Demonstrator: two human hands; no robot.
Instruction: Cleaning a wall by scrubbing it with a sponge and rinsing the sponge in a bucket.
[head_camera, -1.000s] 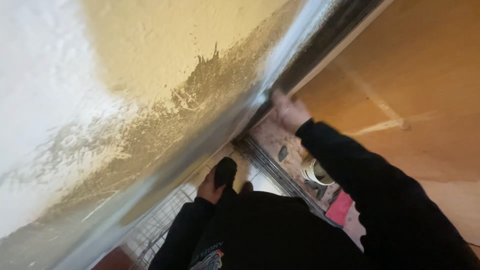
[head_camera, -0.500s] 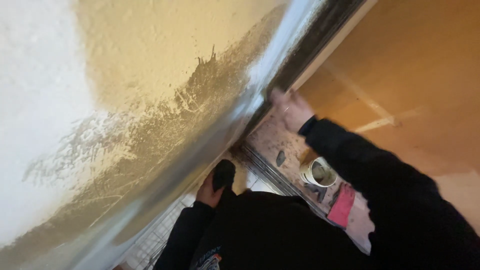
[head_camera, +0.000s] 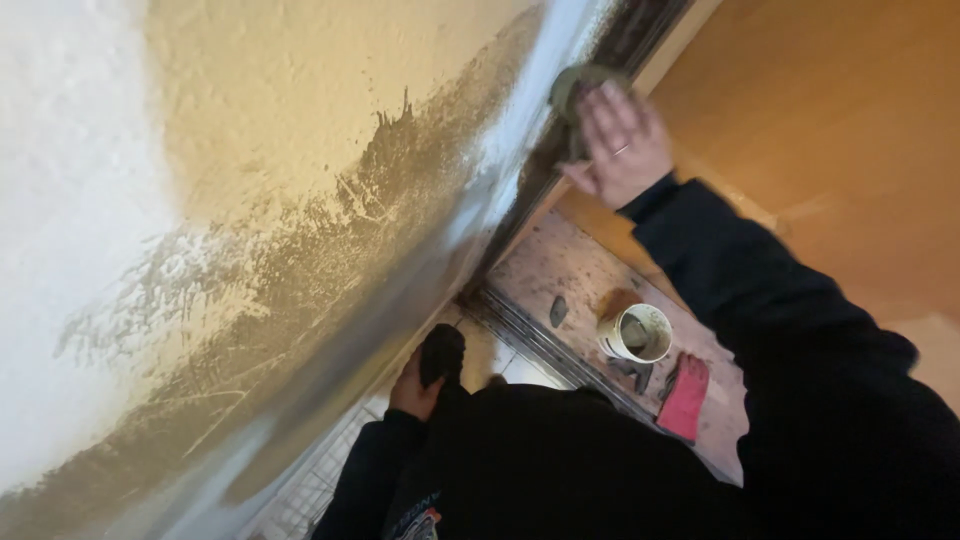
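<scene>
The right hand (head_camera: 622, 145) is pressing flat, fingers spread, on a round greenish-grey pad (head_camera: 572, 88) held against the edge where the plastered wall (head_camera: 280, 200) is meeting a dark frame strip (head_camera: 640, 30). Only the pad's upper rim is showing past the fingertips; it is looking dull, soft-edged and smeared with wet material. A ring is showing on one finger.

The left hand (head_camera: 415, 385) is hanging low by the wall's foot, well apart from the right, closed around a dark, rounded object (head_camera: 441, 352) whose kind I cannot tell.

The wall is carrying a rough tan coat, scraped and streaky where it is thinning toward a paler, grey-white band beside the frame.

Down on the floor, a speckled pinkish board (head_camera: 560, 270) is lying beside a metal door track (head_camera: 530, 335). On the board a small white bucket (head_camera: 637, 333) is standing upright, with a red rag or glove (head_camera: 684, 396) just beside it and a small dark scrap (head_camera: 558, 311) nearby. Both arms are wearing black sleeves (head_camera: 760, 300).
</scene>
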